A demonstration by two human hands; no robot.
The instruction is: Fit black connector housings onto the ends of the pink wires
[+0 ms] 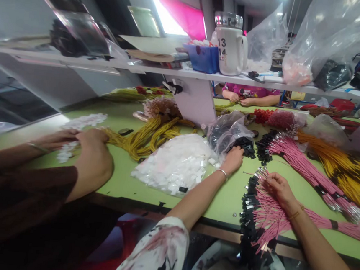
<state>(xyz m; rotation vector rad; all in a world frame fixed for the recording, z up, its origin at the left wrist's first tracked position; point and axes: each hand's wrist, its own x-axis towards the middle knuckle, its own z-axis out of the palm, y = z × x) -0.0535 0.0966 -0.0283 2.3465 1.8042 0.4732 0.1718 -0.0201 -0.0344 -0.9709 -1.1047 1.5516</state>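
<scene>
While my left grip point(234, 158) touches black connectors point(247, 147) at its one o'clock, I cannot tell whether it has hold of any. My right grip point(278, 187), its fingers pinched together, holds pink wires point(270, 218), spread at its six o'clock on the tabletop point(221, 203). One bag point(171, 163) lies at my left grip's nine o'clock.

Pink wires point(272, 212) in smooth plastic
</scene>
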